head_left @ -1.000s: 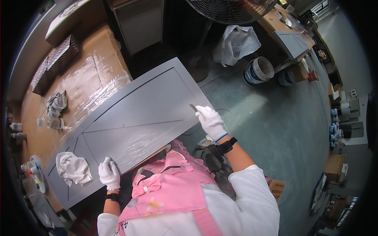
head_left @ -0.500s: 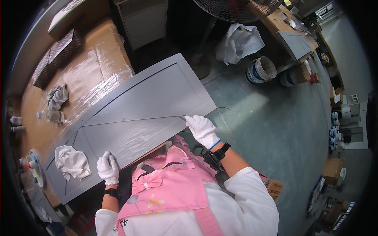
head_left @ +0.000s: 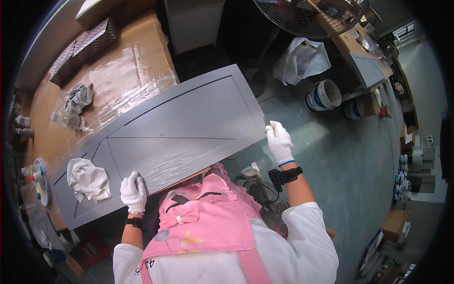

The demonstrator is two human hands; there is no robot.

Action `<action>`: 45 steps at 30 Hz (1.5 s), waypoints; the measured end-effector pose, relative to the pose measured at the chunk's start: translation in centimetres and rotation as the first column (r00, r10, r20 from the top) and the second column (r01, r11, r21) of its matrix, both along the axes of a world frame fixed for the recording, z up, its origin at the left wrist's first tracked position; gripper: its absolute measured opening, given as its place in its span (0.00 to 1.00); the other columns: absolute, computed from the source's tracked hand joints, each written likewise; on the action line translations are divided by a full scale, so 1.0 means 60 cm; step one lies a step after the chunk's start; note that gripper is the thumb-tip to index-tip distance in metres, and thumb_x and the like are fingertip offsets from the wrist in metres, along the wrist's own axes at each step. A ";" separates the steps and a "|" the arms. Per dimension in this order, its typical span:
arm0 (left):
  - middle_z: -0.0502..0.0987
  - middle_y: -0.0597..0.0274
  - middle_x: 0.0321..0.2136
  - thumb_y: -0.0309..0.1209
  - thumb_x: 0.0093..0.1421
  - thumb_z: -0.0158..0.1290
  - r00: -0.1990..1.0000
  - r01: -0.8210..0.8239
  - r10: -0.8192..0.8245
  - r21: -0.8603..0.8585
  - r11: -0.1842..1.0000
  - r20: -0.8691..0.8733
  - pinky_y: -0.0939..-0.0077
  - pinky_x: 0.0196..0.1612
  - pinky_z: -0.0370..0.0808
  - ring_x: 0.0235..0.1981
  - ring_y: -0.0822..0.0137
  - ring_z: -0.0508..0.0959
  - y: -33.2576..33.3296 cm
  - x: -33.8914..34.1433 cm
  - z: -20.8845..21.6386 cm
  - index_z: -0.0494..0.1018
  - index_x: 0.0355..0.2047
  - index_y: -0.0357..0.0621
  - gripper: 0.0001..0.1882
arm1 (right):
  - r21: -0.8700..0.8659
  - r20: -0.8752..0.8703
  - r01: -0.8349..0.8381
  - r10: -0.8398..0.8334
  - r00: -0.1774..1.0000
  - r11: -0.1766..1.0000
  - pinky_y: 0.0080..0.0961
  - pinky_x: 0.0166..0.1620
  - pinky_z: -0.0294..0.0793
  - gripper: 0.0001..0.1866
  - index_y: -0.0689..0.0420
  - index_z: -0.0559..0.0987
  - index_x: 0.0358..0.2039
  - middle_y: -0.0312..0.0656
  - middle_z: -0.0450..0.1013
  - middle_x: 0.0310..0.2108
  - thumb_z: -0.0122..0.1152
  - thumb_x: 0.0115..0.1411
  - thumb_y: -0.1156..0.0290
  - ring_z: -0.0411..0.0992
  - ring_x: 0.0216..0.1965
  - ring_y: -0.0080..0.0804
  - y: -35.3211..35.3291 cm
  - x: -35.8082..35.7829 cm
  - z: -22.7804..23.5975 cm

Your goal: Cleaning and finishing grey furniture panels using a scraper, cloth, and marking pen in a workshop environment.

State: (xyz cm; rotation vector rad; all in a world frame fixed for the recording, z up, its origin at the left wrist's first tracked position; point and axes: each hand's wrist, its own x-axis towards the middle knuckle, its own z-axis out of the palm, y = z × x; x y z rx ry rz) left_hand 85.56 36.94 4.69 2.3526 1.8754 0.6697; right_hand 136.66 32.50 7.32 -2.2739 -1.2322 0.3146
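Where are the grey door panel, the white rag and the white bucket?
grey door panel point(head_left: 189, 118), head view, bare upper face.
white rag point(head_left: 88, 180), head view, crumpled middle.
white bucket point(head_left: 323, 94), head view, its rim.

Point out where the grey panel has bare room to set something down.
The grey panel is bare from the white rag near the left hand to the far end by the right hand. The wrapped bench behind holds rags and bottles on its left.

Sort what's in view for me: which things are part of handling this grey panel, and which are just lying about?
In hand:
- grey door panel
- left hand, gloved, gripping its near edge
- right hand, gloved, at its right corner
- white rag lying on the panel

Lying about:
- white bucket
- floor fan
- white plastic bag
- grey rags on the wrapped table
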 end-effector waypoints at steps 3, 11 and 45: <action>0.75 0.59 0.28 0.30 0.58 0.55 1.000 0.001 -0.001 0.012 1.000 -0.005 0.61 0.35 0.73 0.32 0.56 0.76 0.001 0.004 0.003 0.77 0.40 0.48 0.09 | -0.167 0.177 -0.089 0.118 0.977 0.982 0.47 0.43 0.76 0.16 0.54 0.73 0.50 0.52 0.78 0.41 0.50 0.67 0.60 0.77 0.40 0.54 -0.001 -0.036 -0.018; 0.75 0.59 0.28 0.30 0.58 0.55 1.000 0.007 -0.007 -0.008 1.000 -0.002 0.61 0.34 0.73 0.31 0.56 0.76 0.002 0.001 0.003 0.77 0.40 0.47 0.09 | -0.300 0.676 -0.204 0.358 0.644 0.932 0.30 0.25 0.77 0.20 0.58 0.72 0.53 0.40 0.68 0.29 0.55 0.59 0.71 0.74 0.22 0.31 0.013 -0.068 -0.020; 0.75 0.59 0.27 0.29 0.57 0.56 1.000 0.008 -0.008 -0.012 1.000 0.008 0.60 0.34 0.73 0.31 0.55 0.76 0.002 0.000 0.003 0.77 0.41 0.48 0.11 | -0.285 0.784 -0.142 0.315 0.535 0.948 0.26 0.23 0.75 0.22 0.63 0.71 0.55 0.38 0.68 0.26 0.54 0.60 0.71 0.72 0.22 0.28 0.021 -0.055 -0.004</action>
